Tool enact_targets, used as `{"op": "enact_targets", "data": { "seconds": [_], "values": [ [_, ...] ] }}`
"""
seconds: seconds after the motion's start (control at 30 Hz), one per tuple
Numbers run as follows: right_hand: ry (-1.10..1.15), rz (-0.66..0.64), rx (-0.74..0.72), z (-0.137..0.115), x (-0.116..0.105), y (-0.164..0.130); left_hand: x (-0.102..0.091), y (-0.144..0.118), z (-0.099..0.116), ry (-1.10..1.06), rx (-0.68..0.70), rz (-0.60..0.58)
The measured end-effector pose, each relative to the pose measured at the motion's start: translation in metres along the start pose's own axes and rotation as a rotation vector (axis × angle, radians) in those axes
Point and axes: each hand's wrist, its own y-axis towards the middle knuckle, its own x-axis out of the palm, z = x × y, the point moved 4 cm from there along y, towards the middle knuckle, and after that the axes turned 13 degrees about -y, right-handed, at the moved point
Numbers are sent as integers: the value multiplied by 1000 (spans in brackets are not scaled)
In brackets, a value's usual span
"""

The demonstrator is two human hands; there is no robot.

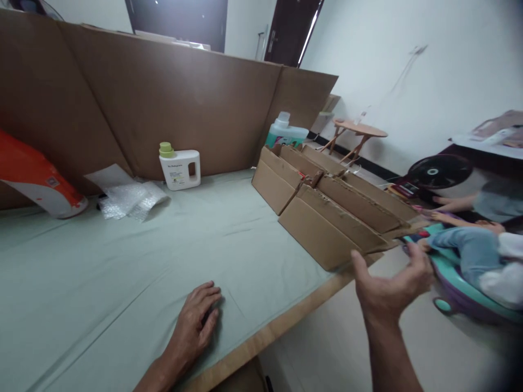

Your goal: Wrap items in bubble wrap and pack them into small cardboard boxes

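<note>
My left hand lies on the pale green tablecloth with its fingers loosely stretched and holds nothing. Off the table's front right edge, my right hand is raised in the air, thumb and fingers apart, with nothing seen in it. Just beyond it stand open-topped cardboard boxes, set side by side at the table's right end. What lies inside them is mostly hidden. A white jug-shaped bottle with a green cap stands upright at the back of the table.
A tall cardboard panel lines the back. Bubble wrap and an orange and white bottle are at left. Behind the boxes is a teal liquid bottle. At right, a person sits on a teal ride-on toy beside the table.
</note>
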Motion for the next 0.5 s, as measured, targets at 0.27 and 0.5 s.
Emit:
{"op": "enact_targets", "data": {
  "seconds": [0.27, 0.5],
  "values": [
    [-607, -696, -213, -32, 3, 79, -1, 1, 3, 58, 63, -38],
    [-689, -675, -181, -40, 0, 70, 2, 1, 3, 82, 47, -67]
  ]
}}
